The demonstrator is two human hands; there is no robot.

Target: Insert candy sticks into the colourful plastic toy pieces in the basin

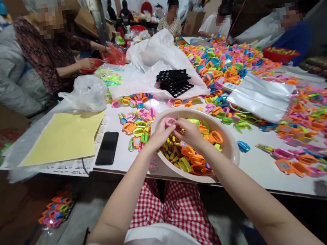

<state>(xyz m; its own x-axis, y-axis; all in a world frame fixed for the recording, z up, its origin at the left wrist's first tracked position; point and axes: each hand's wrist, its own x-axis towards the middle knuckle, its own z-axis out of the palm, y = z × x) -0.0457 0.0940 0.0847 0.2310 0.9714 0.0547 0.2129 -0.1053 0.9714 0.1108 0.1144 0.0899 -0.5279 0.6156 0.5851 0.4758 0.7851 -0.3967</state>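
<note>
My left hand (164, 133) pinches a pink plastic ring-shaped piece (169, 121), like a toy watch or clip, above a white basin (234, 146). Close beside it, my right hand (188, 132) has its fingers closed at the right end of that piece; a small yellow-and-red bit shows near the fingertips, and the exact grip is hidden. Inside the basin lie small yellow-and-red parts (169, 153) and larger orange plastic pieces (196, 160). More coloured pieces (138, 131) lie on the table just left of the basin.
A black phone (106, 148) and yellow paper sheet (61, 136) lie at left. Black grid trays (174, 82) rest on white plastic sheeting (152, 53). A large heap of coloured pieces (228, 66) and a silvery bag (262, 96) fill the right. Several people sit around the table.
</note>
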